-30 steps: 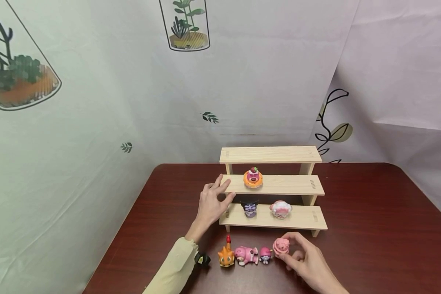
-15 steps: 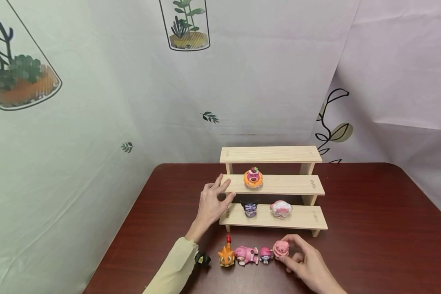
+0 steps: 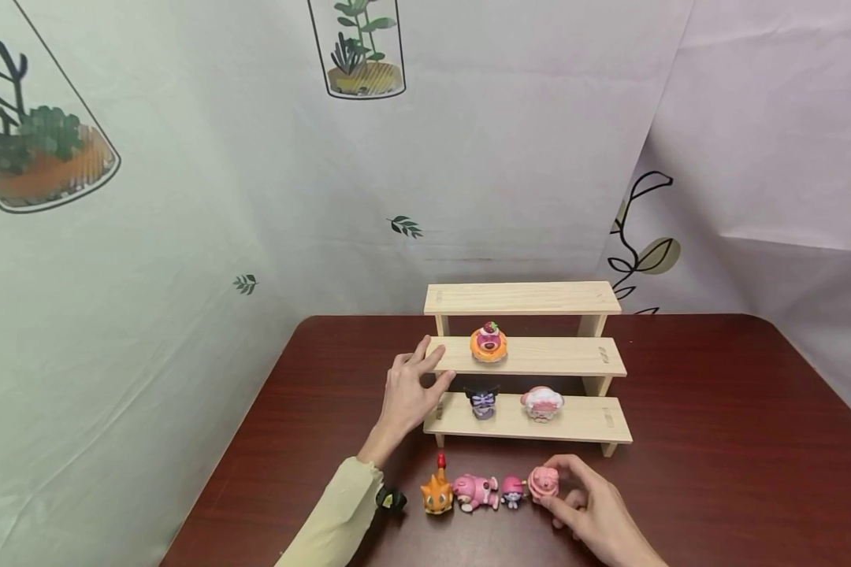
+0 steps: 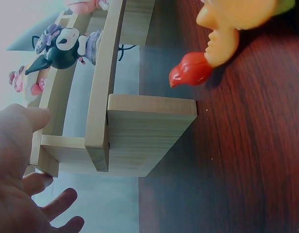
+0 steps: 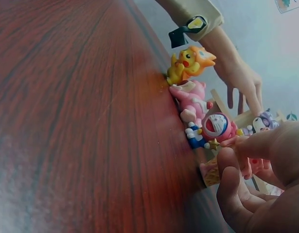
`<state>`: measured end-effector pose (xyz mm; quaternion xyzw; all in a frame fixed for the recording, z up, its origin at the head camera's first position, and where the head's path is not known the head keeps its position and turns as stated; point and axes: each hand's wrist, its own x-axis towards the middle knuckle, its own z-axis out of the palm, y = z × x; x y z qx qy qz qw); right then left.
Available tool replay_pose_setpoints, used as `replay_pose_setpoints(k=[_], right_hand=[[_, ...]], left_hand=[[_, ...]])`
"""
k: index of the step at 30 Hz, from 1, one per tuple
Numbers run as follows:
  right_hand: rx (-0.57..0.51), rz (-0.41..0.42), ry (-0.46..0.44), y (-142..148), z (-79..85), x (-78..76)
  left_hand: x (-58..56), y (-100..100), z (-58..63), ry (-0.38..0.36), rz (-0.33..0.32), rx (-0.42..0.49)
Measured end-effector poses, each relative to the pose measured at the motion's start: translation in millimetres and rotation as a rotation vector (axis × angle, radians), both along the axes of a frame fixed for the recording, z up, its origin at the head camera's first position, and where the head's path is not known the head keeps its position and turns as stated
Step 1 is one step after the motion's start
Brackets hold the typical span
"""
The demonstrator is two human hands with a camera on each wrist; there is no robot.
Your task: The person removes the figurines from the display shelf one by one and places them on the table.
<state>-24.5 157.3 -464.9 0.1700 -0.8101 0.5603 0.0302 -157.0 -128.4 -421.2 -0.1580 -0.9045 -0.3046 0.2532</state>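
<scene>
My left hand (image 3: 407,394) pinches the left end of the middle board of a three-tier wooden display shelf (image 3: 567,356), its other fingers spread. My right hand (image 3: 592,504) holds a pink figurine (image 3: 543,483) with a waffle-patterned base between thumb and fingers, low over the table. Left of it stands a small figurine in a pink hood (image 3: 513,490), its white face showing in the right wrist view. A pink bear figurine (image 3: 475,492) lies on its side further left, then an orange-hooded yellow figurine (image 3: 436,494) with a red-tipped tail (image 4: 190,69).
An orange ring-shaped figurine (image 3: 488,345) sits on the middle tier. The lowest tier carries a black-and-purple figurine (image 3: 483,403) and a pink-and-white one. A black wrist device (image 3: 391,498) shows by the left sleeve (image 3: 336,512). Printed cloth hangs behind the dark red table (image 3: 723,409).
The right hand and the pink figurine have shifted slightly toward the table's near side, the figurine turning a little. My left hand stays at the shelf.
</scene>
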Motion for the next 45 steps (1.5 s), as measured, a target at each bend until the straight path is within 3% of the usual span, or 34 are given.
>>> replay_pose_setpoints(k=[10,26,39,45], right_hand=[[0.04,-0.013,0.132,0,-5.3,0.4],[0.063,-0.01,0.167,1,-6.1,-1.0],[0.097,-0.04,0.025,2,2.0,0.0],[0.118,-0.178,-0.051,3,12.9,1.6]], left_hand=[[0.2,0,-0.9,0.001,0.004,-0.003],[1.0,0,-0.9,-0.004,0.003,0.004],[0.7,0,-1.9,-0.008,0.005,0.005],[0.9,0,-1.5,-0.008,0.004,0.004]])
